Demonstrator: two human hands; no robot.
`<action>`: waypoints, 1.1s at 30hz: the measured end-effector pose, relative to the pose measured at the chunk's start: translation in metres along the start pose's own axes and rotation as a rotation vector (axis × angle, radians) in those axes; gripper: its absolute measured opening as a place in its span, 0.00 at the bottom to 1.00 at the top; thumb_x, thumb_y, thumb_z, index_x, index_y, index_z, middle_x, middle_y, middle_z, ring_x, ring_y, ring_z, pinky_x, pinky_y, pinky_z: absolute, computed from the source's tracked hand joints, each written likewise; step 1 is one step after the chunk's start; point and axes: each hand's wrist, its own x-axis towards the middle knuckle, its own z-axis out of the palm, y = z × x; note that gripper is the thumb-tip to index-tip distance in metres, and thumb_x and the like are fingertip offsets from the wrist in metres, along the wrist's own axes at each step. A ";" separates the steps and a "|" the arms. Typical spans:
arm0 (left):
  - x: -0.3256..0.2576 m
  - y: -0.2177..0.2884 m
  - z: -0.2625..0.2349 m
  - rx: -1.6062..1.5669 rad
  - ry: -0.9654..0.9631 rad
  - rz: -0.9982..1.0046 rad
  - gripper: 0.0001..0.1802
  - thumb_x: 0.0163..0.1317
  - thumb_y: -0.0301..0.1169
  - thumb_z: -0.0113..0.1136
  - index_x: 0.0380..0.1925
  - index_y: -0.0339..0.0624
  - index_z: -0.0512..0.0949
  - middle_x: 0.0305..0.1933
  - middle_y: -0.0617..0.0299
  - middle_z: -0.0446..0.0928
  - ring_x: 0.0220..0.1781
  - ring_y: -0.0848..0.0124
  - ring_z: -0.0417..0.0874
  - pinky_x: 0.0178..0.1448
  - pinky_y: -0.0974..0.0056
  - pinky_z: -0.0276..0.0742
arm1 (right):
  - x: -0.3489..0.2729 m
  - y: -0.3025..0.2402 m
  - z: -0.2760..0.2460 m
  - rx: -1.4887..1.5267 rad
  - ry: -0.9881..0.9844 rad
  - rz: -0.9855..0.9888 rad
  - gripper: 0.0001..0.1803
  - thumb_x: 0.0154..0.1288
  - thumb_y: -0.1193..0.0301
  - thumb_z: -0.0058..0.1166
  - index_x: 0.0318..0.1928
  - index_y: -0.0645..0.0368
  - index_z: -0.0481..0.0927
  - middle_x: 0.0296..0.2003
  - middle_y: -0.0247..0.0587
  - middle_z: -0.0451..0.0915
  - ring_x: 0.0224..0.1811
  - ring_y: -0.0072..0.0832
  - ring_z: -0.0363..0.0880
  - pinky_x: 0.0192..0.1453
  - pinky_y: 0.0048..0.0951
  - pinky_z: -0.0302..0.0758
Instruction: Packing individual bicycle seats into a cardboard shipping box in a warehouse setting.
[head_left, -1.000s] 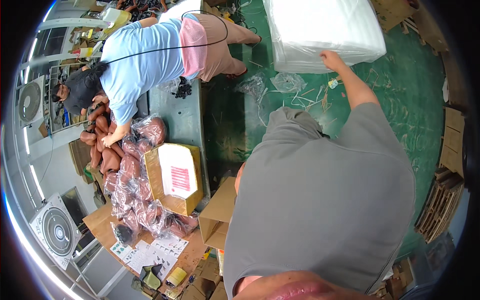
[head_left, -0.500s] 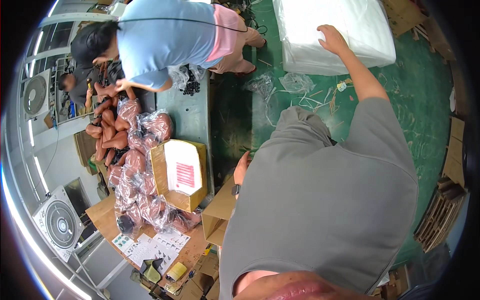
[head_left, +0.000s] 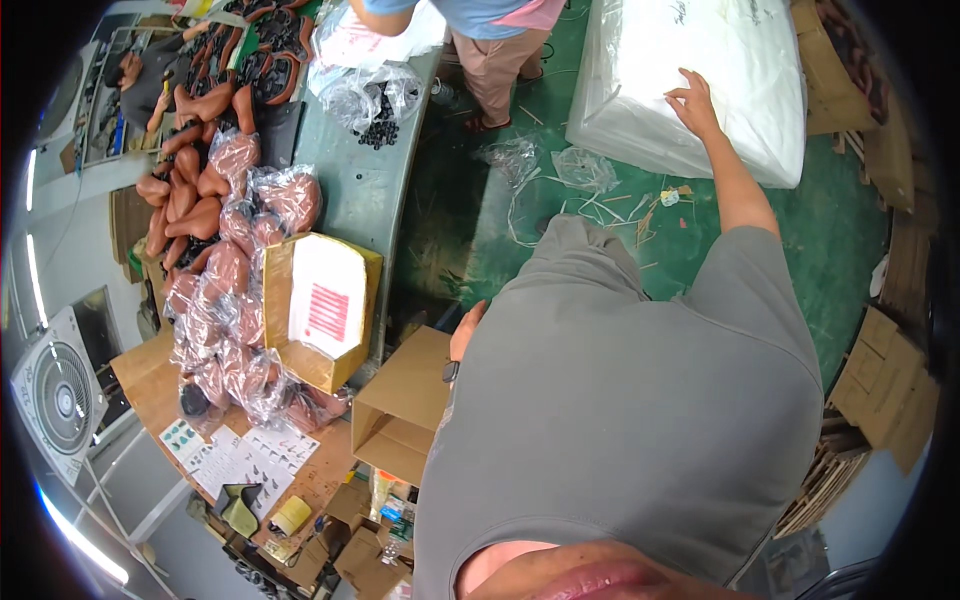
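My right arm reaches out over a large white stack wrapped in clear plastic [head_left: 630,130] at the far right. My right hand [head_left: 693,105] is at its top surface, fingers apart, with nothing visible in it. Whether the fingertips press on the plastic is hard to tell. Low at my left side is my left hand [head_left: 466,332], with a dark watch on the wrist. My shirt partly covers it, and its fingers do not show clearly. Beside it stands an open cardboard box [head_left: 400,400].
On the left bench [head_left: 375,215] lie brown saddle-shaped pieces [head_left: 195,215], several bagged in plastic, and a yellow-edged box [head_left: 350,360]. Small black parts [head_left: 378,130] lie farther back. A co-worker [head_left: 490,70] stands beyond the bench. Plastic scraps [head_left: 585,170] and straps litter the green floor.
The view has shifted, so the bench sits farther left and the co-worker is largely cut off at the top. My right hand has moved across the white stack, its fingers changing pose.
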 end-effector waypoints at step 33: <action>-0.317 -0.232 -0.073 -1.752 1.404 0.146 0.21 0.66 0.23 0.66 0.59 0.34 0.85 0.56 0.57 0.88 0.57 0.66 0.88 0.65 0.59 0.83 | -0.373 -0.955 -0.072 1.155 -1.421 -1.313 0.18 0.88 0.69 0.49 0.66 0.64 0.84 0.73 0.50 0.80 0.77 0.43 0.77 0.83 0.43 0.69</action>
